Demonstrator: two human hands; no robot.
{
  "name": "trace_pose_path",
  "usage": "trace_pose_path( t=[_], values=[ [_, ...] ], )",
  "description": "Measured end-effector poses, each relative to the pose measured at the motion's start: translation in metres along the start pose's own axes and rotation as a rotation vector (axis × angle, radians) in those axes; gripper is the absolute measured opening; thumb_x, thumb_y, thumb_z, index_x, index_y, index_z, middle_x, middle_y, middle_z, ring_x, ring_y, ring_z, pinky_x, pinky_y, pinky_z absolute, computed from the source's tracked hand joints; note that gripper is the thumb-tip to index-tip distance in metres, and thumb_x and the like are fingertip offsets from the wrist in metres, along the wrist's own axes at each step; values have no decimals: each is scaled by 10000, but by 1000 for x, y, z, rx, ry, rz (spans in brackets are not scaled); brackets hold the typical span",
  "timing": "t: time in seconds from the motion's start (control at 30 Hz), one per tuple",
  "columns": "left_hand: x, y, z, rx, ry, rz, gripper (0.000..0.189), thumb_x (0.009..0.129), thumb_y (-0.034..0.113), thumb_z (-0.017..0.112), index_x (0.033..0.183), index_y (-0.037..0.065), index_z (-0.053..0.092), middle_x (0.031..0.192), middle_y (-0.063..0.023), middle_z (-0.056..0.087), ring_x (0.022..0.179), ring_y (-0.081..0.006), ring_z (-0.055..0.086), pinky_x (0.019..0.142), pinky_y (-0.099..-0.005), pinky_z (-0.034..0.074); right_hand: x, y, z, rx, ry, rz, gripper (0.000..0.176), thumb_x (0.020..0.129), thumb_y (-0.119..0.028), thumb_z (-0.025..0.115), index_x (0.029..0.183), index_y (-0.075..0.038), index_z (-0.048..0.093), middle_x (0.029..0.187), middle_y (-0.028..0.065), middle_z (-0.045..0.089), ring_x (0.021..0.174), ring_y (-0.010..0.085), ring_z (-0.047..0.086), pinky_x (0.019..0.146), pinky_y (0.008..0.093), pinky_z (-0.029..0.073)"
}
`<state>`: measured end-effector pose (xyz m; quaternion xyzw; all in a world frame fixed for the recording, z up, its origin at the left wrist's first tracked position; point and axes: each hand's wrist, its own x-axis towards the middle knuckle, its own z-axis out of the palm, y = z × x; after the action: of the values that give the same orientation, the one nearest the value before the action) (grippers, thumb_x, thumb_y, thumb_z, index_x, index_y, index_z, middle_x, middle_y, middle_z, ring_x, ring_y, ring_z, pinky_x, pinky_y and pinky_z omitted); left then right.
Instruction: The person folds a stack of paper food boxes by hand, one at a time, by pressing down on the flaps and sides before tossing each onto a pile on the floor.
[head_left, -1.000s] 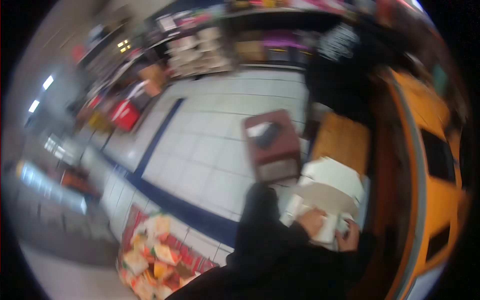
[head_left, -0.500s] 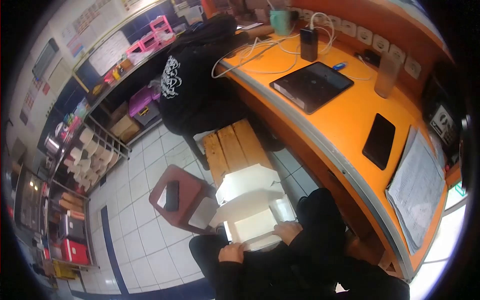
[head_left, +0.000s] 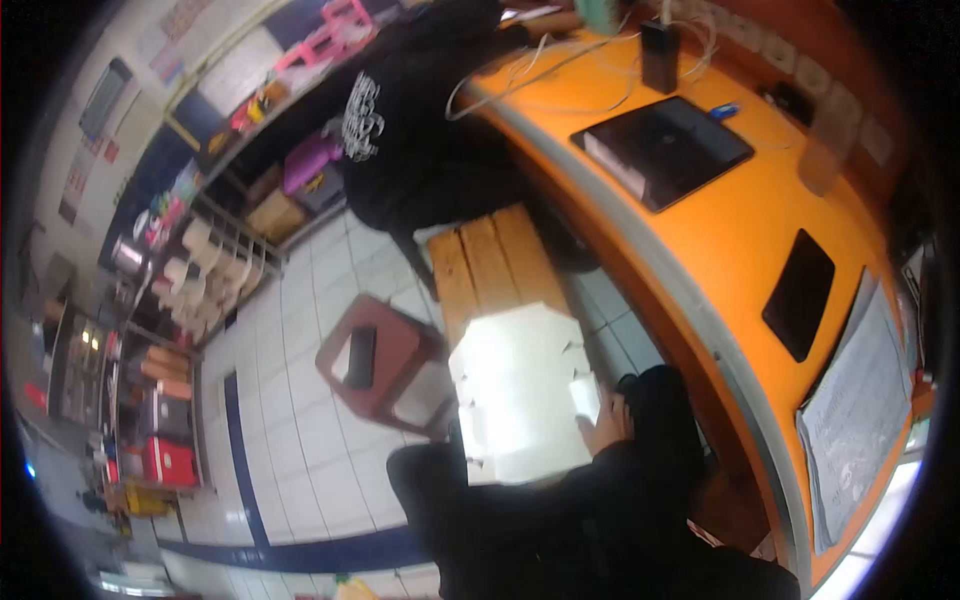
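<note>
We see the tiled floor point(head_left: 285, 400) spreading to the left of the right hand, and the orange counter point(head_left: 735, 235) to its right. Beyond the hand, to the left, a co-worker point(head_left: 430, 150) in black has their back toward us. The wooden bench point(head_left: 500, 260) lies ahead of the hand, and the brown stool point(head_left: 397, 347) stands to its left, past the box point(head_left: 520, 390). We find this white box just left of the right hand, over the lap, its far end overlapping the bench in our view. Right of the hand, on the counter, we note the papers point(head_left: 855, 420), the tablet point(head_left: 660, 150) farther out and the phone point(head_left: 800, 295). The right hand point(head_left: 610, 425) has its fingers bent at the box's side flap point(head_left: 587, 398); we cannot tell whether they grip it. The left hand is hidden, its state unknown to us.
</note>
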<state>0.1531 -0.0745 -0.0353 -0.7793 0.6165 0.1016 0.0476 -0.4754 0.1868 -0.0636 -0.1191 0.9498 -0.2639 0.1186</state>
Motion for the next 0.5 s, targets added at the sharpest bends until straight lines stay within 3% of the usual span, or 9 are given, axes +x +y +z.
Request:
trace_pose_path(
  t=[0.07,0.13,0.17,0.2,0.27,0.3,0.33,0.4,0.5],
  values=[
    [8,-3,26,-85,56,97,327,894,190,637,1136,-29,606,896,-159,694,843,-264,684,750,-336,530,4,3,4,-62,-42,30,735,797,-341,742,1379,-30,419,1220,201,516,1156,375,506,970,476,407],
    [36,7,75,-254,334,408,370,903,200,639,1175,-46,585,906,-170,692,852,-269,684,757,-336,530,3,3,7,-102,-85,26,702,800,-336,742,1354,-26,443,1212,199,521,1158,371,506,966,474,410],
    [-32,136,32,-337,544,641,393,919,189,613,1242,-25,545,1001,-168,679,892,-247,672,772,-325,526,4,2,8,-85,-53,28,659,796,-315,752,1323,-38,470,1206,195,525,1154,368,511,963,472,414],
    [-53,200,19,-204,486,678,353,936,196,568,1226,-4,581,1066,-195,645,986,-279,632,840,-382,503,5,2,9,-66,-17,36,616,793,-293,762,1293,-51,496,1200,191,529,1150,366,515,961,469,419],
    [-101,319,2,-597,-16,517,355,942,247,557,1204,12,602,1060,-201,651,980,-339,630,852,-408,501,5,3,8,-5,3,55,588,785,-270,773,1273,-70,513,1190,184,536,1144,362,520,960,464,422],
    [-78,341,51,-429,334,874,377,926,285,583,1193,20,610,993,-171,670,893,-299,647,788,-404,509,4,3,8,65,29,73,562,777,-247,784,1253,-89,529,1179,178,542,1138,359,525,960,460,424],
    [-91,373,64,-484,239,910,397,918,314,585,1183,21,620,965,-167,676,898,-307,647,783,-402,506,5,6,11,121,56,96,552,745,-193,810,1224,-118,548,1162,172,552,1108,360,545,936,442,446],
    [-107,419,73,-344,-144,840,472,922,355,544,1220,-8,583,1123,-251,608,1045,-413,586,904,-473,470,6,11,16,155,68,100,546,739,-177,813,1215,-113,553,1153,175,554,1089,363,554,916,436,459],
    [-129,445,90,-187,-183,807,466,865,345,618,1208,31,583,1136,-238,599,1006,-422,601,857,-494,490,9,14,18,192,100,111,519,728,-142,814,1181,-102,566,1117,171,571,1041,363,576,867,426,483]
  ],
)
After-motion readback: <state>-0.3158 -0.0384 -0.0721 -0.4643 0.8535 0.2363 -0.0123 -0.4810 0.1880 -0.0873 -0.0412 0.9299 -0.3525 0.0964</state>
